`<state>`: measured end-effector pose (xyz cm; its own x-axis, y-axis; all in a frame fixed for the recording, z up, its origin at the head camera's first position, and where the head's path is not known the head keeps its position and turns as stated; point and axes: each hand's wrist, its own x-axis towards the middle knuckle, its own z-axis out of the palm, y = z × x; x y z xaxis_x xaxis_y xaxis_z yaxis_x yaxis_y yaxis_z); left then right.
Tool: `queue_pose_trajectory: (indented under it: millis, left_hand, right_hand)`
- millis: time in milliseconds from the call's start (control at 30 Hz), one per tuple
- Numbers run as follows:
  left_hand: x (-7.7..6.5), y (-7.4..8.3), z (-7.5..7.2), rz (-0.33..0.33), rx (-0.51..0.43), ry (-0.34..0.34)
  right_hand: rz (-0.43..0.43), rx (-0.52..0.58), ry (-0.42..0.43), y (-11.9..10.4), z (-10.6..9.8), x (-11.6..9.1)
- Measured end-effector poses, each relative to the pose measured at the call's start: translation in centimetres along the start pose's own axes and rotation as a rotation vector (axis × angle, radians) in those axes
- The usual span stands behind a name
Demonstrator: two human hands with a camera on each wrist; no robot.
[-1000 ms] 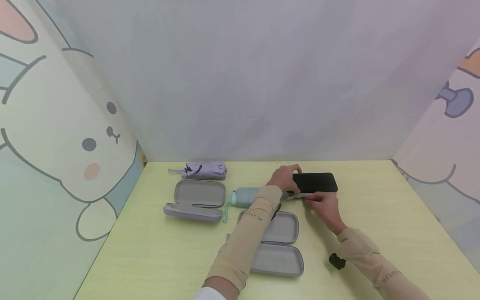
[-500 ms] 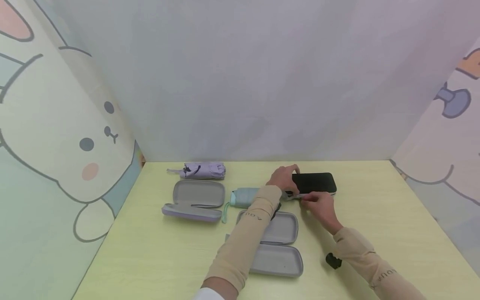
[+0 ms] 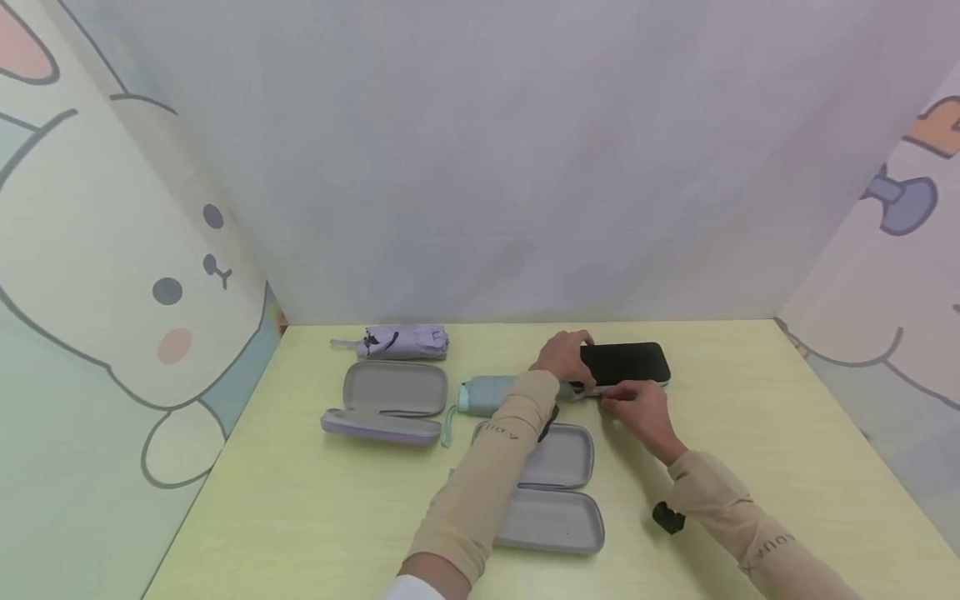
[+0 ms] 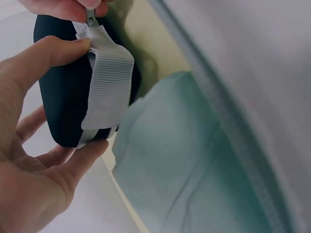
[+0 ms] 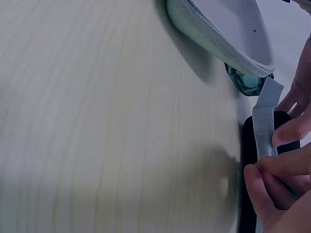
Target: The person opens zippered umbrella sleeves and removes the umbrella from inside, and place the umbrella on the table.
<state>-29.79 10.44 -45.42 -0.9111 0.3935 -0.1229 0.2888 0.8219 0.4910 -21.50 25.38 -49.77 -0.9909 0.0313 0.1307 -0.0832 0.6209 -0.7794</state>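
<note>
A black zip case [image 3: 626, 364] lies near the back right of the table. My left hand [image 3: 562, 357] grips its left end, fingers round the far side. In the left wrist view, that hand's thumb [image 4: 65, 50] presses a ribbed grey ribbon tab [image 4: 112, 90] at the case's end. My right hand [image 3: 639, 412] is at the near edge; its thumb and finger pinch the metal zip pull [image 4: 91, 19] beside the tab. The right wrist view shows both hands close together on the case [image 5: 249, 141], the tab [image 5: 265, 128] sticking out past them. My fingers hide part of the zip.
A teal folding umbrella [image 3: 486, 395] lies left of the case, partly under my left forearm. An open grey case [image 3: 558, 454] sits nearer me. Further left are another open case [image 3: 397, 387] with a purple outside and a purple folding umbrella [image 3: 405, 342].
My right hand has shifted slightly left along the black case's near edge, then stayed there. My left hand keeps its grip on the case. The whole head view has drifted a little.
</note>
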Motion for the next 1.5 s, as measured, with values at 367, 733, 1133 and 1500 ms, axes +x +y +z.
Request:
queue_pose_trajectory:
  millis: [367, 733, 1133, 1500]
  left_hand:
    - [-0.9, -0.1, -0.4, -0.009, -0.050, -0.013]
    - [-1.2, 0.4, -0.4, 0.051, -0.060, 0.041]
    - [-1.9, 0.6, -1.0, 0.079, -0.100, 0.026]
    - [-2.1, 1.1, -0.9, 0.094, -0.073, 0.038]
  right_hand:
    - [-0.050, -0.020, -0.035, -0.4, -0.5, 0.1]
    - [-0.071, -0.053, 0.000, -1.3, -2.6, 0.5]
    - [-0.085, -0.116, 0.091, -1.1, -8.2, 2.3]
    - [-0.019, -0.052, -0.389, 0.7, -9.3, 6.3]
